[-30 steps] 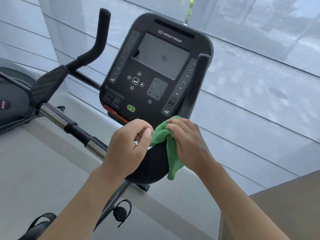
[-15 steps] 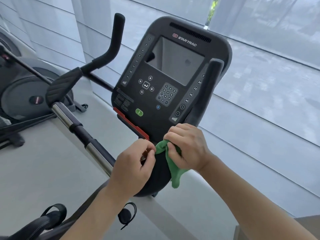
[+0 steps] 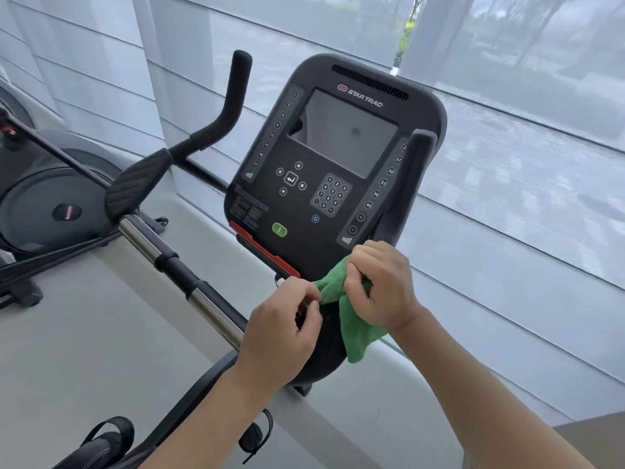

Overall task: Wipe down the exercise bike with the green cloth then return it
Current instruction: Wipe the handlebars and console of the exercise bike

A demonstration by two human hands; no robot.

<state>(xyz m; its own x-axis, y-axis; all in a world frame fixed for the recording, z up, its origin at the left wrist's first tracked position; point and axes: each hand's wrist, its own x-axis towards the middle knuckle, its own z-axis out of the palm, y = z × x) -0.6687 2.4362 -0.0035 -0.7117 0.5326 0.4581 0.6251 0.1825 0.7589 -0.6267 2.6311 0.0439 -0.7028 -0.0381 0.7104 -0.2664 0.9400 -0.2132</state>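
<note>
The exercise bike's black console [image 3: 333,167] faces me, with a dark screen, a keypad and a green button. Just below its lower edge I hold the green cloth [image 3: 353,324] with both hands. My right hand [image 3: 380,286] grips the bunched upper part, and the rest hangs down over the black column. My left hand [image 3: 282,333] pinches the cloth's left corner between thumb and fingers. The left handlebar [image 3: 216,123] rises at the console's left; the right one [image 3: 411,177] stands beside the screen.
A chrome and black bar [image 3: 176,262] runs diagonally from the padded armrest [image 3: 137,186] toward my left hand. Another exercise machine [image 3: 44,204] stands at the far left. Pedal straps [image 3: 108,434] show at the bottom. A screened window fills the background.
Both hands and the cloth have stayed together below the console, with my right hand bunching the cloth tighter. My head has shifted, so the bike now sits more to the right in view.
</note>
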